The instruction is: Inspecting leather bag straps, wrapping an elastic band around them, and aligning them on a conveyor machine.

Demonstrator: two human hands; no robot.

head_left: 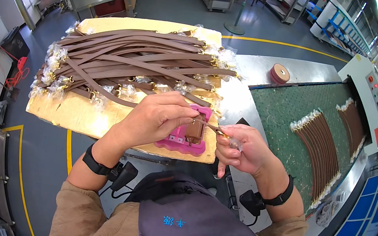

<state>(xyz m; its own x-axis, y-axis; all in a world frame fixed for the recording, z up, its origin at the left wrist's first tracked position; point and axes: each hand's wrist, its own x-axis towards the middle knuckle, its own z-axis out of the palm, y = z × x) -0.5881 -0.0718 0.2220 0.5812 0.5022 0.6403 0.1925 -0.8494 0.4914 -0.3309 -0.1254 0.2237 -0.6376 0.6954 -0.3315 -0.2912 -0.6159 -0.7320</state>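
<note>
My left hand (162, 112) is closed in a pinch, with a thin, dark, narrow piece between its fingertips; I cannot make out its kind. That piece points at the brown strap end (217, 130) in my right hand (249, 150). Gold-coloured metal and crinkled clear plastic wrap (235, 145) show at my right fingers, which are closed on the strap end. Below both hands sits a pink tray (183, 148), its compartment holding something glossy and brown (194, 130). My left hand partly covers the tray. Beyond it lies a heap of brown straps (147, 53) with plastic-wrapped gold fittings.
The heap and tray rest on a yellowish board (70, 110). To the right, rows of brown straps (318, 152) lie on a green conveyor belt (275, 110) leading to a machine with buttons (377, 99). A brown roll (280, 73) stands on the metal edge. A fan (238, 18) stands farther back.
</note>
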